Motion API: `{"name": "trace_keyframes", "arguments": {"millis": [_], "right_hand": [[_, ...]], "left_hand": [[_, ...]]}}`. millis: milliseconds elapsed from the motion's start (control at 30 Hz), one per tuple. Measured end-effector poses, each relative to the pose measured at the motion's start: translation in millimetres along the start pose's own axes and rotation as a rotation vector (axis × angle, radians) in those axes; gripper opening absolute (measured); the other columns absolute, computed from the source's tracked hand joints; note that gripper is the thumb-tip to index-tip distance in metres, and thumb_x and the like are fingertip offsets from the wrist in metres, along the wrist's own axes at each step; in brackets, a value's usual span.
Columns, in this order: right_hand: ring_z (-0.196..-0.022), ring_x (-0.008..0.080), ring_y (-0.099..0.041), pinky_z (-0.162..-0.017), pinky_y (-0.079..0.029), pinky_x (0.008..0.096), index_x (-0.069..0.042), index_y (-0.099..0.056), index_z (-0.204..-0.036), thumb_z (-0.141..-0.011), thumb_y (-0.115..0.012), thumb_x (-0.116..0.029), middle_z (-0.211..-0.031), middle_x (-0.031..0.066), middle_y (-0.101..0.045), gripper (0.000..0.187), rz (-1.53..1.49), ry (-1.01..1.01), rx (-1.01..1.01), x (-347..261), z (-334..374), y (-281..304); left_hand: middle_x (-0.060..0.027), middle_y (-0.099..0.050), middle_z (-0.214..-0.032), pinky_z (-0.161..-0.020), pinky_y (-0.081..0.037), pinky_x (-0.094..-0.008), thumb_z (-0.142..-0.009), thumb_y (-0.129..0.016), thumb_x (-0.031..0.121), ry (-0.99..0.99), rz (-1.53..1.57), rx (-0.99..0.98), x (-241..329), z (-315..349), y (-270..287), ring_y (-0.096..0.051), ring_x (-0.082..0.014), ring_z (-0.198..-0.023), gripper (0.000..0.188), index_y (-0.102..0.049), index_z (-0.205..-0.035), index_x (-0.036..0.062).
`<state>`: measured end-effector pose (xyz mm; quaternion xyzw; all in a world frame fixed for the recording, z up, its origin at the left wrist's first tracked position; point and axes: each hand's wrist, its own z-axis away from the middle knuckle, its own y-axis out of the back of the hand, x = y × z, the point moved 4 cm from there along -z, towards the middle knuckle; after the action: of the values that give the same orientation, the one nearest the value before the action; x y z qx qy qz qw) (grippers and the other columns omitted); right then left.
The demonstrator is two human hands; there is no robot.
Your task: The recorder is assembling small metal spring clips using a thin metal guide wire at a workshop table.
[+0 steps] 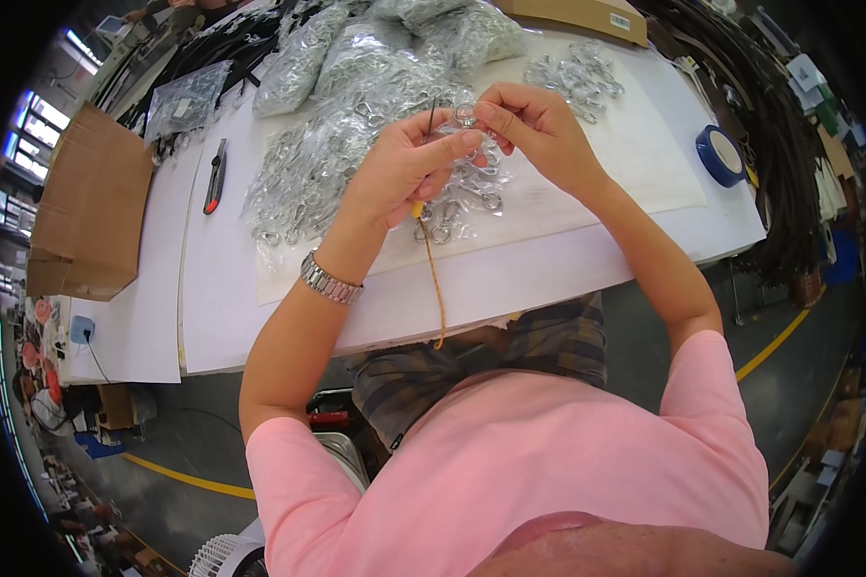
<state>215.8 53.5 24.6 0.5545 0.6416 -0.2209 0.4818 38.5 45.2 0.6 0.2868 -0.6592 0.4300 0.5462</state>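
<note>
My left hand (416, 165) is closed around a thin, dark pointed tool (432, 113). The tool's yellow end (418, 208) shows below the palm, with a yellow cord (436, 279) hanging from it past the table edge. Between both hands is a small shiny metal ring piece (464, 114), pinched by the thumb and forefinger of my right hand (534, 125). The left fingertips are next to or touching it; I cannot tell which. Just under the hands lie metal snap hooks (443, 231) in clear plastic. To the right is a loose pile of silver hooks (579, 77).
Bags of metal hooks (375, 67) cover the table's middle and back. A red-and-black utility knife (216, 178) and a cardboard box (91, 202) lie to the left. A blue tape roll (721, 156) is near the right edge, beside dark hanging straps (779, 173).
</note>
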Motion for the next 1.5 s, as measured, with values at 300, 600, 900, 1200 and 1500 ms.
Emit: {"name": "trace_keyframes", "arguments": {"millis": [300, 600, 900, 1200, 1500], "right_hand": [[-0.064, 0.005, -0.047, -0.058, -0.037, 0.0248, -0.001, -0.067, -0.081, -0.097, -0.07, -0.017, -0.069, -0.0038, -0.057, 0.023, 0.294, 0.019, 0.0, -10.5, 1.0, 0.8], [-0.063, 0.0056, -0.049, -0.058, -0.042, 0.0245, -0.002, -0.065, -0.085, -0.095, -0.071, -0.014, -0.073, -0.0033, -0.06, 0.017, 0.244, 0.231, 0.14, -5.5, -2.5, 11.9], [-0.065, 0.0065, -0.057, -0.06, -0.047, 0.0232, -0.002, -0.064, -0.097, -0.1, -0.068, -0.018, -0.078, -0.0009, -0.062, 0.017, -0.076, -0.028, 0.118, -0.1, -4.8, 12.6], [-0.084, 0.012, -0.07, -0.078, -0.056, 0.0261, 0.0, -0.07, -0.12, -0.103, -0.064, -0.024, -0.095, 0.0053, -0.073, 0.03, -0.274, -0.126, 0.155, 8.5, -1.9, -3.6], [-0.102, 0.0162, -0.072, -0.093, -0.056, 0.0303, -0.002, -0.073, -0.116, -0.107, -0.056, -0.03, -0.114, 0.0086, -0.075, 0.034, -0.681, -0.367, 0.108, 31.7, -1.6, -0.7]], "left_hand": [[-0.0083, -0.075, -0.084, -0.043, -0.028, -0.0195, -0.093, -0.075, 0.019, -0.041, -0.137, 0.04, 5.7, 3.5, -4.8, -0.04, -0.0011, -0.049, 0.019, -0.069, -0.1, 0.0021], [-0.01, -0.075, -0.085, -0.043, -0.03, -0.0214, -0.095, -0.073, 0.019, -0.013, -0.175, 0.035, 6.3, 2.1, 0.0, -0.041, -0.0022, -0.049, 0.018, -0.068, -0.094, 0.0021], [-0.0066, -0.071, -0.087, -0.041, -0.026, -0.0183, -0.101, -0.067, 0.018, -0.005, -0.093, 0.005, 3.0, 2.3, -0.8, -0.04, -0.0013, -0.047, 0.021, -0.069, -0.108, -0.0013], [-0.0097, -0.075, -0.087, -0.042, -0.029, -0.0185, -0.099, -0.07, 0.016, -0.095, -0.036, 0.093, 2.3, 0.0, 5.4, -0.042, -0.0018, -0.048, 0.019, -0.069, -0.107, -0.0021], [-0.0127, -0.077, -0.092, -0.042, -0.027, -0.0179, -0.097, -0.07, 0.013, -0.136, -0.137, 0.176, 7.5, 1.0, 9.8, -0.04, -0.0002, -0.047, 0.02, -0.068, -0.108, -0.0034]]}}
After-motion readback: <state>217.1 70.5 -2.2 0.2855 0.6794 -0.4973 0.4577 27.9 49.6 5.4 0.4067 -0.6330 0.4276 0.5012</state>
